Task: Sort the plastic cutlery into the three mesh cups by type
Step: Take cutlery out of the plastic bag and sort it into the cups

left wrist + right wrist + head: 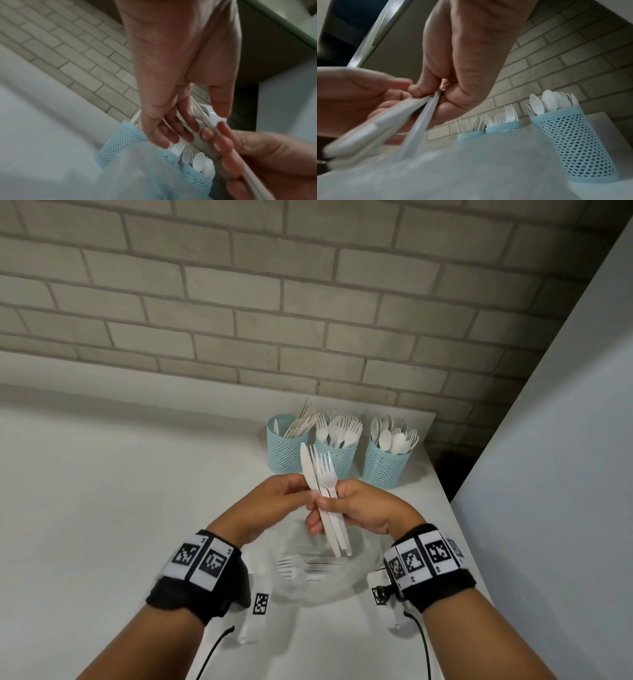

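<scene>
Bare forearms, black wristbands carrying square black-and-white marker tags — thin black cables trailing off each wrist.

Dim even light, wide-angle bending at edges, wrist views blurred, perhaps from motion

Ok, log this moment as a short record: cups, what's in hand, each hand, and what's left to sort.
left cup: knives
middle cup: forks
right cup: spoons
held bundle: a knife and forks, tips up, in front of the cups
right hand: grips the bundle's handles
left hand: pinches the bundle near the knife
clear bowl: beneath the hands, a few forks still inside
surface: white counter
</scene>
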### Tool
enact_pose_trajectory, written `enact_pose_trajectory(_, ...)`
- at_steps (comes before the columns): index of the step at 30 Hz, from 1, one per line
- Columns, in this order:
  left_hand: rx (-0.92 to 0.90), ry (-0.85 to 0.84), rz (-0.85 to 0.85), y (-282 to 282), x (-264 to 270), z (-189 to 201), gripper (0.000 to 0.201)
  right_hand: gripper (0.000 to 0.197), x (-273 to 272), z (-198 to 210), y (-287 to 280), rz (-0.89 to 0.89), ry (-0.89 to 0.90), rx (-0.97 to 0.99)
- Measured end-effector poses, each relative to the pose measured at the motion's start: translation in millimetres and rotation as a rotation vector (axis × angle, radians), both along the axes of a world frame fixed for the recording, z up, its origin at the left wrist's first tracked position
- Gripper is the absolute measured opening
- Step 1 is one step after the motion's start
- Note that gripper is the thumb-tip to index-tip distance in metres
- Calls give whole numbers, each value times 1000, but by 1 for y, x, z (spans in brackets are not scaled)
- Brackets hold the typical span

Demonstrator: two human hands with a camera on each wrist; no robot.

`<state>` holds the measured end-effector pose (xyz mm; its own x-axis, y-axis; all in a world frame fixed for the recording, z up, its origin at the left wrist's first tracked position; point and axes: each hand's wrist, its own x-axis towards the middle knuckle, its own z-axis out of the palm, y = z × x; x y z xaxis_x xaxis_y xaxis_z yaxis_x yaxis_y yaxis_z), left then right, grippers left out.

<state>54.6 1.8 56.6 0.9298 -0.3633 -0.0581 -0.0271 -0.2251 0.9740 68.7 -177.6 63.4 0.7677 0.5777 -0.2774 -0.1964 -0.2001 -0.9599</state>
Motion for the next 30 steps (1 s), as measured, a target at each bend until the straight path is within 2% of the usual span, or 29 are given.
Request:
enact_pose_trajectory(4, -228, 182, 26, -9, 6, 5, 29, 29, 2, -3, 10, -47, 56, 53)
enact_pose_trajectory(9, -309, 285, 77, -20, 9, 1, 33, 44, 4, -5, 16, -128, 104, 88)
enact_pose_trajectory(15, -345, 280, 124, -25, 10, 0, 26, 56, 7, -10, 18, -163, 136, 62)
enact_pose_trajectory(17, -342, 284, 165, -25, 12, -1, 25, 54, 8, -9, 16, -208, 98, -3)
enact_pose_trajectory(20, -349, 303, 260, -22, 17, -6, 20, 48, 14, -3, 16, -427, -110, -200)
enact_pose_trajectory(23, -399, 329, 252, -22, 19, -8, 21, 45, 24, 2, 15, -605, -260, -225)
enact_pose_trajectory(26, -386, 335, 231, -28, 18, -4, 25, 37, 30, 6, 18, -637, -268, -192)
enact_pose_trajectory(30, -375, 314, 171, -36, 17, 0, 27, 32, 31, 9, 27, -534, -182, -108)
